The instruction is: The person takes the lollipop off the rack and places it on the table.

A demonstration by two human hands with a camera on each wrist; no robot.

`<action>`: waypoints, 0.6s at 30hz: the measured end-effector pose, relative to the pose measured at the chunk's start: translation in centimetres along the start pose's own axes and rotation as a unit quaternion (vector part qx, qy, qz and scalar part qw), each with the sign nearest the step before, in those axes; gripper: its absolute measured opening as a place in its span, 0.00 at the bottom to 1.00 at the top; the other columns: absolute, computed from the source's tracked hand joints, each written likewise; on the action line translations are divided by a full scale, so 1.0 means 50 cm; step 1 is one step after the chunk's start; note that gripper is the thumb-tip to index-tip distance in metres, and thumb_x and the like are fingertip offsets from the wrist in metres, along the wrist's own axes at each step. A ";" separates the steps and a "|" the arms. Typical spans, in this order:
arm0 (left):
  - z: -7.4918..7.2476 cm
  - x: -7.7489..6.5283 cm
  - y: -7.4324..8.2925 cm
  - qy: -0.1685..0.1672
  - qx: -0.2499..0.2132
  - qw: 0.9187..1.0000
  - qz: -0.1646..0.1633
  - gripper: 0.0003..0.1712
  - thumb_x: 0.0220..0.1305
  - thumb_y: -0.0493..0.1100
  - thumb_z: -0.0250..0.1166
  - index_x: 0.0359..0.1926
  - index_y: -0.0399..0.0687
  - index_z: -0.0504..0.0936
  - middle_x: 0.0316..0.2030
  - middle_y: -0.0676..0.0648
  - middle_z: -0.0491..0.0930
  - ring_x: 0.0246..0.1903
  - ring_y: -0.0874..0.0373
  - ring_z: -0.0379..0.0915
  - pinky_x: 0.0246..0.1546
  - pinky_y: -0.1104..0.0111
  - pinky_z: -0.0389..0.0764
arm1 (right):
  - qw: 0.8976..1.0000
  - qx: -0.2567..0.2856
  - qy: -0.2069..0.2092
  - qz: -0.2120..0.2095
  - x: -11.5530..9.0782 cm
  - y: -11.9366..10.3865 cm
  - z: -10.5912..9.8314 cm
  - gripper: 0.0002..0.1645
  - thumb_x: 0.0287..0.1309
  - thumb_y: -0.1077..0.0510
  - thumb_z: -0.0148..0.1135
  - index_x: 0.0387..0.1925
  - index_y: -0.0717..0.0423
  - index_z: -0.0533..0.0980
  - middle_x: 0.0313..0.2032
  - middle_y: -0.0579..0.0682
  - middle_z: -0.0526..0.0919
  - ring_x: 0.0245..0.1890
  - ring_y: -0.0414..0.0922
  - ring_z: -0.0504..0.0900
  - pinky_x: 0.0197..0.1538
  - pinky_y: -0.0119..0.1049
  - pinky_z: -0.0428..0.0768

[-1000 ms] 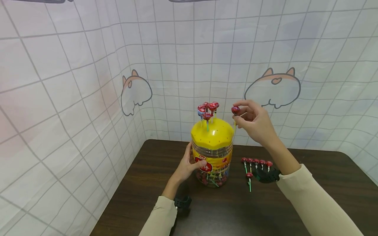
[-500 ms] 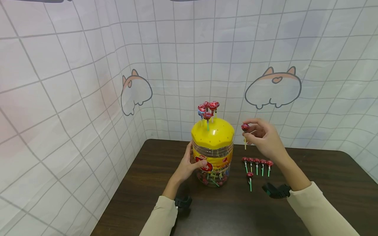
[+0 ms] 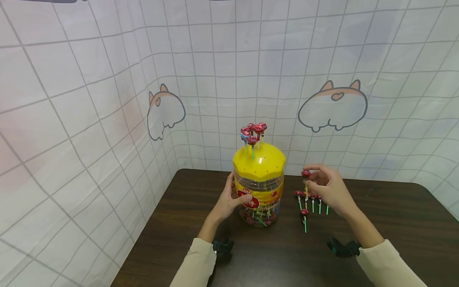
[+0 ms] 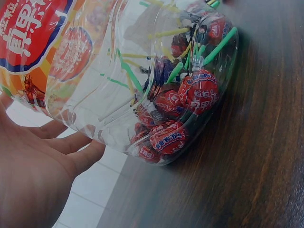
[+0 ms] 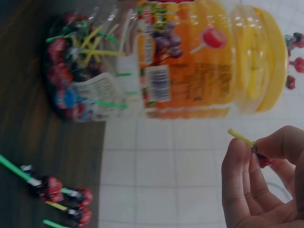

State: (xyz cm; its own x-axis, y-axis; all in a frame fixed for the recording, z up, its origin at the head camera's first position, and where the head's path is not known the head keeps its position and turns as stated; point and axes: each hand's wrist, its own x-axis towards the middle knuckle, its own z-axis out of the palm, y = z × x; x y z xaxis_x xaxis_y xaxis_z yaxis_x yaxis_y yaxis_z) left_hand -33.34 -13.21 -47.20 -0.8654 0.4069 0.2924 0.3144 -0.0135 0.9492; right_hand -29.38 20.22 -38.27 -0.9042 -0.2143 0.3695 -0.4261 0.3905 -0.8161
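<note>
Just changed: right hand (image 3: 330, 190) down and right from beside lid (image 3: 270, 160) over the last second, held lollipop (image 3: 306, 173) pinched between thumb and fingers. Now at the laid-out row (image 3: 298, 193) on counter (image 3: 387, 215), right of jar (image 3: 267, 199), in from far edge. Means: held lollipop nearer the row than the lid; by the look of it, not yet let go. Roughly upright, yellow stick (image 5: 241, 137) downward.

Left hand (image 3: 227, 202) wrapped round jar's left side, thumb across front; no visible shift. Jar upright, closer to counter's far-left corner than far-right, same spot. Lollipop cluster (image 3: 252, 140) standing in lid, unchanged. Single lollipop (image 3: 304, 212) just nearside of the row.

Hard to make out: row's right end, partly behind right hand. Stick overlapping the row in head view; can't tell gap to counter. Held lollipop's head partly behind fingers in right wrist view. Left fingertips partly behind jar. Cluster overlapping, count unsure. Counter's near edge cut off.
</note>
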 end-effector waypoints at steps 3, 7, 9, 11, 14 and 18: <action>0.000 0.001 -0.002 0.000 0.000 1.000 0.003 0.54 0.64 0.59 0.70 0.78 0.79 0.43 0.68 0.43 0.62 0.64 0.46 0.72 0.61 0.52 0.80 | 1.000 0.014 -0.002 0.003 -0.009 0.017 -0.001 0.24 0.68 0.64 0.64 0.63 0.60 0.72 0.36 0.54 0.82 0.27 0.46 0.85 0.33 0.37 0.87; -0.001 0.002 -0.003 0.002 -0.002 1.000 0.006 0.53 0.65 0.59 0.70 0.79 0.77 0.44 0.68 0.42 0.62 0.63 0.45 0.72 0.61 0.51 0.80 | 1.000 0.017 -0.004 0.024 -0.020 0.041 -0.001 0.23 0.69 0.64 0.62 0.62 0.61 0.72 0.37 0.56 0.81 0.29 0.43 0.86 0.34 0.38 0.88; 0.000 0.002 -0.002 0.003 -0.002 1.000 0.006 0.53 0.65 0.59 0.70 0.79 0.77 0.44 0.68 0.42 0.62 0.63 0.46 0.72 0.61 0.51 0.80 | 0.999 0.017 -0.004 0.036 -0.026 0.054 -0.002 0.23 0.68 0.65 0.62 0.62 0.60 0.71 0.38 0.58 0.81 0.29 0.43 0.86 0.34 0.39 0.88; 0.000 0.002 -0.001 0.003 -0.001 1.000 0.004 0.53 0.65 0.59 0.70 0.79 0.77 0.43 0.68 0.42 0.61 0.64 0.45 0.72 0.61 0.51 0.80 | 0.999 0.021 -0.003 0.045 -0.031 0.069 -0.002 0.22 0.68 0.66 0.61 0.62 0.61 0.71 0.38 0.60 0.80 0.29 0.43 0.86 0.34 0.39 0.88; 0.000 0.002 -0.002 0.004 0.004 1.000 0.002 0.53 0.64 0.60 0.70 0.78 0.80 0.43 0.69 0.43 0.61 0.64 0.46 0.71 0.62 0.51 0.80 | 0.998 0.028 -0.002 0.051 -0.039 0.089 -0.002 0.23 0.67 0.69 0.61 0.62 0.62 0.71 0.38 0.61 0.79 0.29 0.44 0.86 0.34 0.39 0.88; 0.000 0.001 -0.002 0.006 0.010 1.000 0.001 0.53 0.63 0.61 0.70 0.78 0.81 0.43 0.69 0.44 0.61 0.65 0.45 0.71 0.62 0.50 0.79 | 0.998 0.034 -0.004 0.060 -0.051 0.114 -0.004 0.25 0.66 0.69 0.62 0.63 0.64 0.69 0.37 0.59 0.79 0.31 0.45 0.86 0.35 0.39 0.88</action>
State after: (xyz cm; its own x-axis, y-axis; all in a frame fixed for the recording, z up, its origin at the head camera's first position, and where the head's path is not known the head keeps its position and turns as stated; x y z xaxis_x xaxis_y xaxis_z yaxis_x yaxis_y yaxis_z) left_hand -33.44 -13.19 -47.30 -0.8697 0.3950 0.2960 0.3237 0.0038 0.9461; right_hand -29.49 23.17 -43.77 -0.9480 -0.1770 0.2645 -0.3120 0.3528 -0.8822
